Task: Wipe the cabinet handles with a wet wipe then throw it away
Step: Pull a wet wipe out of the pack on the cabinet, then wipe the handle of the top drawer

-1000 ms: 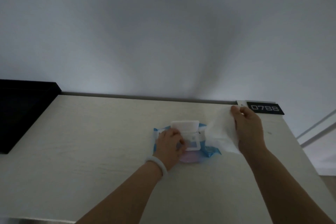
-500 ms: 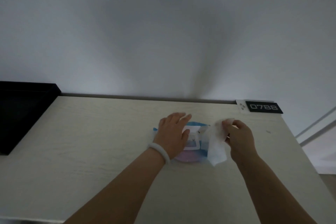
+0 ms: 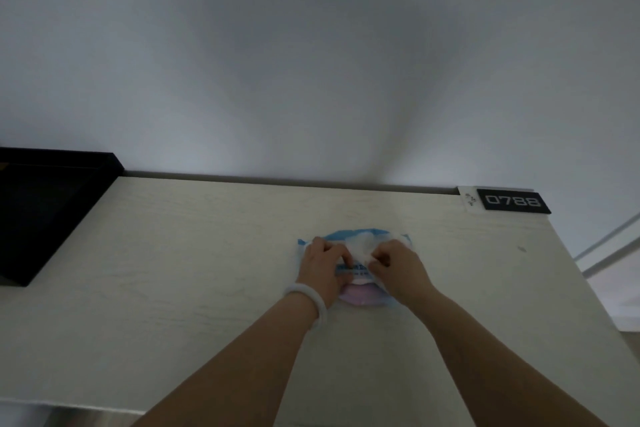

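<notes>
A blue and pink wet wipe pack (image 3: 356, 235) lies flat on the pale cabinet top (image 3: 207, 270), right of centre. Both my hands rest on it. My left hand (image 3: 320, 269), with a white bangle on the wrist, presses on the pack's left part with bent fingers. My right hand (image 3: 398, 269) pinches a crumpled white wet wipe (image 3: 362, 246) between the two hands, above the pack's lid area. The lid is hidden under my fingers. No cabinet handles are in view.
A black box-like object (image 3: 45, 215) stands against the cabinet top's left side. A black number plate reading 0788 (image 3: 512, 201) sits at the back right corner. A plain white wall rises behind. The top's right edge drops to the floor.
My right hand, holding the wipe out to the right a second ago, has come in over the pack with the wipe bunched up. My left hand has shut the lid and stays on it.
</notes>
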